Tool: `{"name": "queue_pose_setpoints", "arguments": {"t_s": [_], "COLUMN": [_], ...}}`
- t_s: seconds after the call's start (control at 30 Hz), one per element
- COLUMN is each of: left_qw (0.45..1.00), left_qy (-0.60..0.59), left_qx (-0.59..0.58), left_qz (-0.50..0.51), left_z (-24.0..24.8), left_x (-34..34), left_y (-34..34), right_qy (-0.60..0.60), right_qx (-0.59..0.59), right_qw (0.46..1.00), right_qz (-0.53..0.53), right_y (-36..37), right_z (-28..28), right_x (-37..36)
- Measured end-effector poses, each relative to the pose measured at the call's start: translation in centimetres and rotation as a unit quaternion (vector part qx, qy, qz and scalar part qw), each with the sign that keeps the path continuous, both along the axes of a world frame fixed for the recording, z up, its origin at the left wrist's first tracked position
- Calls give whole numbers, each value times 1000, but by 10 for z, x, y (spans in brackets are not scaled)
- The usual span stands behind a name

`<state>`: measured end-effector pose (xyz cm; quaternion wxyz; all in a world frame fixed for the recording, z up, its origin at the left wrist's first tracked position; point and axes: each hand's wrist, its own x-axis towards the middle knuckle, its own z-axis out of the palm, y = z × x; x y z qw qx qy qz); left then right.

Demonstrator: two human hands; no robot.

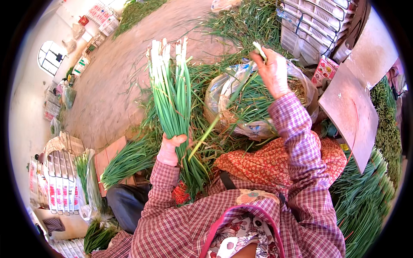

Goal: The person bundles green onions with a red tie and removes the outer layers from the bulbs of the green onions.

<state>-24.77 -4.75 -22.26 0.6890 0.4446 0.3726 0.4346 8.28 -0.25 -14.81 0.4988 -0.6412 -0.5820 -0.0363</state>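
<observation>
My left hand (171, 149) is closed round a thick bunch of spring onions (171, 94), held with the white ends up and the green leaves hanging below my wrist. Raised at the right, my right hand (275, 74) pinches the white end of a single stalk (259, 50). A yellowish leaf (206, 134) slants down from near that hand toward the bunch. Beneath my right hand stands a clear plastic bag (214, 101), filled with loose green leaves (254, 103). A red flowered cloth (254, 162) covers my lap.
Loose green leaves (249, 21) litter the floor round the bag. More stalks lie beside my left knee (131, 161) and in a big heap (361, 202) at the right. A board (352, 116) leans near my right arm. White crates (307, 32) are stacked at the back right.
</observation>
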Motion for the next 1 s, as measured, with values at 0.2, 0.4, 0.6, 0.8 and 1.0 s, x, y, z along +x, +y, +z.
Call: {"name": "queue_pose_setpoints", "arguments": {"t_s": [0.2, 0.4, 0.6, 0.8, 1.0], "left_qw": [1000, 998, 1000, 998, 995], "left_qy": [21, 48, -6, 30, 78], "left_qx": [-16, 40, 8, 28, 45], "left_qz": [0, -20, -17, -40, -45], "left_z": [5, -2, 4, 9, 10], "left_x": [-2, 7, 16, 6, -5], "left_y": [-3, -1, -7, -5, -7], "right_qy": [-53, 154, 185, -34, -69], "right_qx": [-18, -37, -68, 12, 41], "right_qw": [993, 967, 954, 985, 996], "right_qz": [100, 198, 224, 171, 47], "right_y": [-6, -6, 1, -2, 16], "right_z": [1, 28, 14, 23, 19], "right_x": [-26, -74, -75, -59, -4]}}
